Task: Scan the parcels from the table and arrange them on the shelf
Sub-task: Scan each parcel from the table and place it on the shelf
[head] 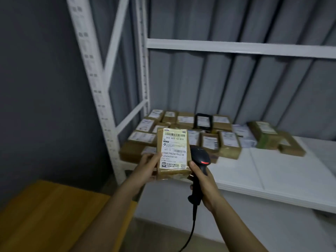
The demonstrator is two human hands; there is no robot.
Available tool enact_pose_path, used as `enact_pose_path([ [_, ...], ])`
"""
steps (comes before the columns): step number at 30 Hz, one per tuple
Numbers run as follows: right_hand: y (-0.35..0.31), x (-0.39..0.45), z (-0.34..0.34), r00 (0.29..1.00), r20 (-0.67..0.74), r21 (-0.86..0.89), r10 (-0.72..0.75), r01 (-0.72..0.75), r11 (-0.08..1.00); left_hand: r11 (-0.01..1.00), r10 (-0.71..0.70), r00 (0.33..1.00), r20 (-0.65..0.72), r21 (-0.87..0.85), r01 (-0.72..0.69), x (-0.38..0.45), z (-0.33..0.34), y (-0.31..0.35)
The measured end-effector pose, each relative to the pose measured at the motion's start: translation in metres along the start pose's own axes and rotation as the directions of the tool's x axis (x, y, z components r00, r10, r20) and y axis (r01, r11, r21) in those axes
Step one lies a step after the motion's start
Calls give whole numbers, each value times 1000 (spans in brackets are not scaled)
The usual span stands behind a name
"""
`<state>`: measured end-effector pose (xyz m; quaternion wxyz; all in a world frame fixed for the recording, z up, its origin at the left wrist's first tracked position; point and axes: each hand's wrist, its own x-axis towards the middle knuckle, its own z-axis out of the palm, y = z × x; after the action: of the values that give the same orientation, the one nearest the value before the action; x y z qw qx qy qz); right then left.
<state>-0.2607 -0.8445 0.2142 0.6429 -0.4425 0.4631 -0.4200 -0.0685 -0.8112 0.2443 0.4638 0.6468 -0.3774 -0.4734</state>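
holding a parcel and scanner, hands face the parcel-laden shelf.

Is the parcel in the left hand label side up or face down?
Label side up: the parcel, held by the left hand, shows its printed shipping label with barcodes to the camera.

Labelled parcel in left hand (scanner in right hand)

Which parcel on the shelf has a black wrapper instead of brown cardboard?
The black-edged parcel in the back row, behind the held parcel; the rest are mostly brown boxes.
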Motion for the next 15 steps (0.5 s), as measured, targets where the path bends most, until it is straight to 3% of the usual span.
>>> enact_pose_path([
  [6,-16,30,-120,975,-224,43,7,3,999,999,1,973,232,44,-12,50,120,4],
  [15,-19,69,-249,849,-518,173,105,-16,985,988,-8,930,368,149,-51,111,223,9],
])
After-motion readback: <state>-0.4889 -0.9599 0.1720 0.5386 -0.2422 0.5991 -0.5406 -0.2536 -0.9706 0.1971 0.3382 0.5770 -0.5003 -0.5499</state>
